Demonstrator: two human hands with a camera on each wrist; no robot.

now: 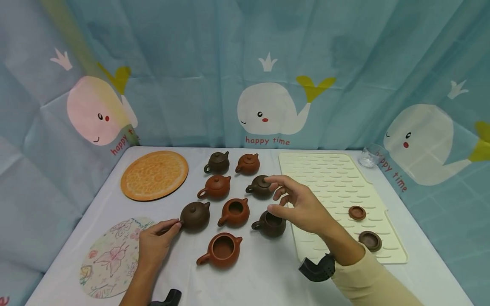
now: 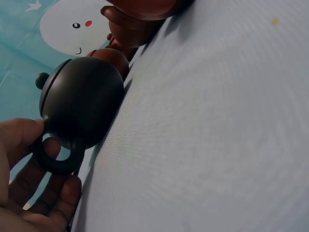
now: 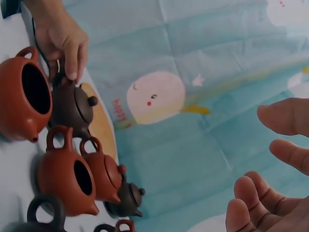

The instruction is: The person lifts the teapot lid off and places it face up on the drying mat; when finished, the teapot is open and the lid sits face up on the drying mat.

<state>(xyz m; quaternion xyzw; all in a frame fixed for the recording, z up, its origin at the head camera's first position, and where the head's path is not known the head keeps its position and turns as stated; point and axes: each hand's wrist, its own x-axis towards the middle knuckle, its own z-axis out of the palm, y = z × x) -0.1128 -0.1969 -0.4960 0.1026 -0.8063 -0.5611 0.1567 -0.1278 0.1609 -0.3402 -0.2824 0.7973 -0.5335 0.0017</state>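
Nearest, a reddish-brown clay teapot, round and lidless (image 1: 223, 256), stood on the white tablecloth (image 1: 264, 272), mouth up. Just beyond it to the left, the left hand (image 1: 158, 239) grasped a dark brown, round clay teapot with its lid on (image 1: 195, 217); thumb on top of the loop handle, fingers beneath and about the ring, clear in the left wrist view. Whether its base bore fully on the cloth, I could not tell. An oval mat printed with pink butterflies (image 1: 109, 257) lay partly under that forearm. Right hand (image 1: 300, 208): fingers loosely bent, thumb apart, grasping nothing, poised above a dark brown, lidless clay teapot (image 1: 271, 231). Two small round clay lids, one reddish (image 1: 357, 213), one dark (image 1: 370, 241), lay on a ridged cream mat (image 1: 333, 182) to the right. Judgement on handling: the seated lid seemed loose enough to slip, so best to keep that pot level, the pinch firm near the root of the handle, and the free hand ready to steady the knob; spouts close by called for slow, short movements. Between the hands, a smaller reddish lidless teapot (image 1: 234, 216). Farther: lidded pots, reddish (image 1: 216, 188) and dark (image 1: 258, 189); then another dark (image 1: 218, 163) and reddish (image 1: 248, 165) pair; last, a whale-print blue curtain (image 1: 191, 97).
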